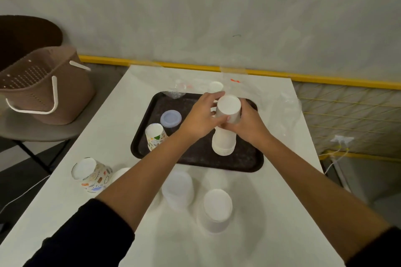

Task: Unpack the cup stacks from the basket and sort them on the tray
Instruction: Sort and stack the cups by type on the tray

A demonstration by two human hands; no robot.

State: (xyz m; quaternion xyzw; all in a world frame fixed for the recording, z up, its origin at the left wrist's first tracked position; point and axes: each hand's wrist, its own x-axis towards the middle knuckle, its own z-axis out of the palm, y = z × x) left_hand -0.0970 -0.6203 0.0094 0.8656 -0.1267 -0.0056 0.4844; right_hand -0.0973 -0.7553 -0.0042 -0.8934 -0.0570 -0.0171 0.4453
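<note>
A tall stack of white paper cups [225,136] stands upside down on the dark tray [195,158]. My left hand [199,117] and my right hand [249,123] both grip its upper part from either side. On the tray's left stand a printed cup stack [154,135] and a bluish translucent stack [171,118]. Off the tray, near me, stand a printed stack [92,174], a clear stack [178,188] and a white stack [217,208]. The brown basket [43,89] sits on a chair at left.
Crumpled clear plastic wrapping [176,91] and another white cup [216,86] lie beyond the tray's far edge. More clear wrapping [289,102] lies at the table's right edge. A white cup [121,172] peeks out behind my left forearm. A wall stands behind the table.
</note>
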